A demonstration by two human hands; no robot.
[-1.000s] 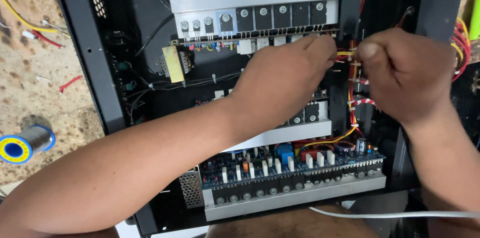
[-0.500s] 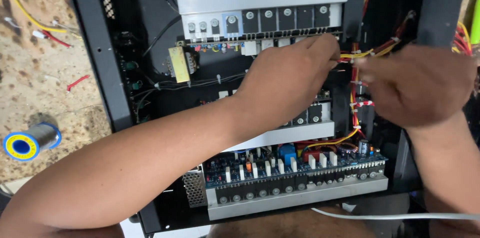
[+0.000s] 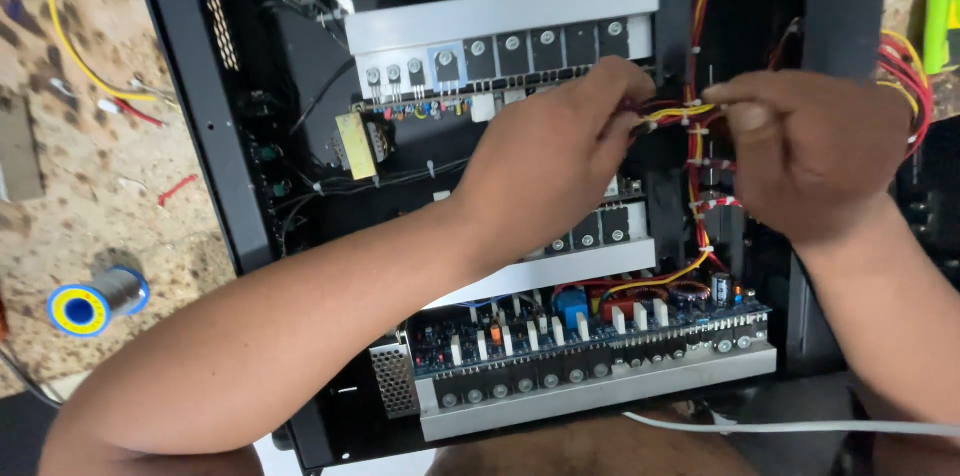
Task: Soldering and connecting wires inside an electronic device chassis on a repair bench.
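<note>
- The open black metal chassis point(image 3: 215, 166) fills most of the view, and everything below is placed against it.
- Both hands meet over its upper right part. The left hand point(image 3: 555, 151) has its fingers pinched narrow on a bundle of yellow and red wires point(image 3: 678, 116); the right hand point(image 3: 810, 151) is curled closed, thumb and fingertips gripping the same bundle from the other side.
- Room is tight there: the bundle runs just beside the chassis's right wall, with a vertical loom of tied red and yellow wires point(image 3: 700, 201) directly beneath the fingers.
- An upper aluminium heatsink bar point(image 3: 500, 21), smooth and grey, carries a row of flat black transistors; the left fingertips hover just at its lower edge.
- A second grey bar point(image 3: 600, 391) closes the chassis's near edge, behind it a blue circuit board point(image 3: 560, 331) crowded with white blocks and small capacitors.
- A small yellow-wrapped transformer point(image 3: 360, 144) sits left of centre inside.
- Outside the left wall, a speckled, gritty bench top point(image 3: 90, 206) holds a spool of solder point(image 3: 95, 301) with blue and yellow flanges, and loose wire scraps.
- A white cable point(image 3: 800, 426) crosses in front of the near edge.
</note>
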